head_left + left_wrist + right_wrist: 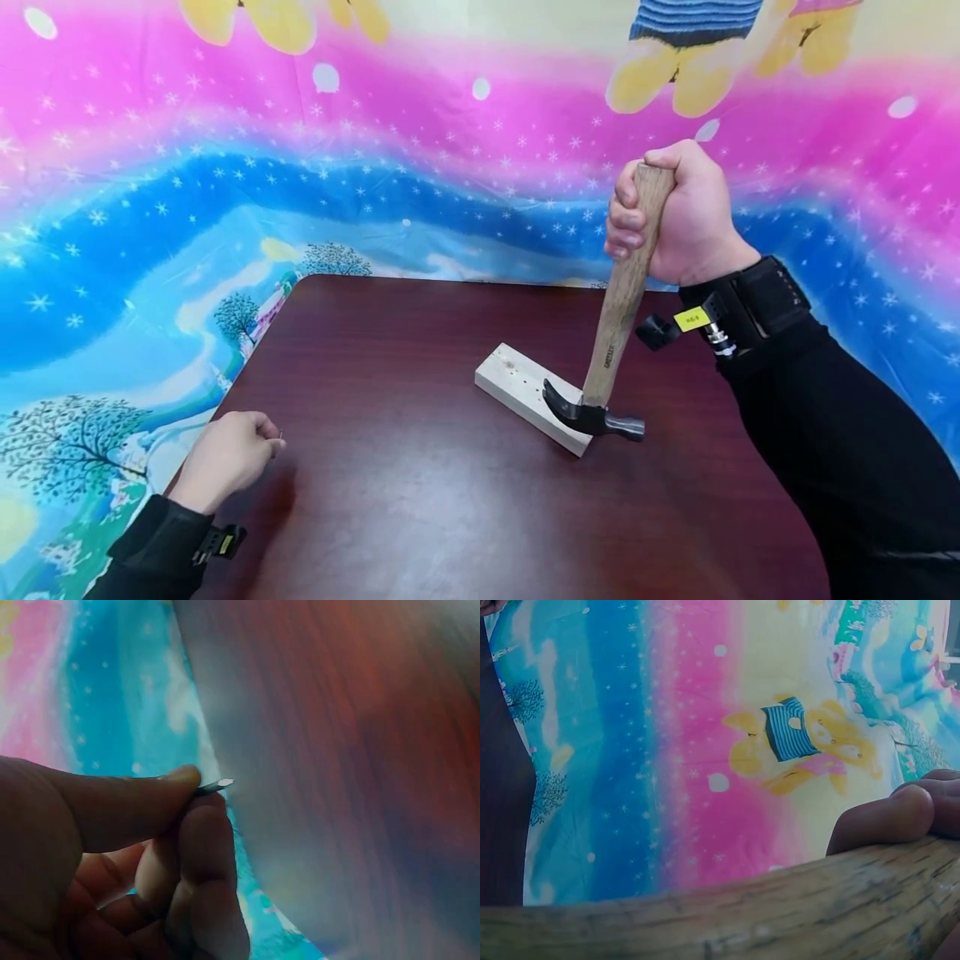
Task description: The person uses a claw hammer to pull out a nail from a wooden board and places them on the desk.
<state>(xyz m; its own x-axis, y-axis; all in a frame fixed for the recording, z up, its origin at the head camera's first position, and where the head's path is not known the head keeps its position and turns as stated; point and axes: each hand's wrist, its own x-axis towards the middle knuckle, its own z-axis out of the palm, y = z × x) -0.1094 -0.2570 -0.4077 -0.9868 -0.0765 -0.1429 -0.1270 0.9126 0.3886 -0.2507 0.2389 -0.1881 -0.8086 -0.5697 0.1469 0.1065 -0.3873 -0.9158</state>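
My right hand (686, 212) grips a claw hammer (626, 308) near the end of its wooden handle. The hammer hangs head down, its black claw overlapping the near end of a pale wood block (525, 387) in the head view. Several small dark spots mark the block's top. In the right wrist view the handle (705, 919) crosses the bottom, with fingers (889, 821) curled over it. Over the table's left edge, my left hand (232, 454) pinches a nail (215, 787) between thumb and forefinger. Its pointed end sticks out; the rest is hidden by the fingers.
The dark reddish-brown table (390, 492) has a rounded far left corner. Behind it and to its left hangs a colourful printed cloth (420, 133). The wood block lies at an angle, right of the table's middle.
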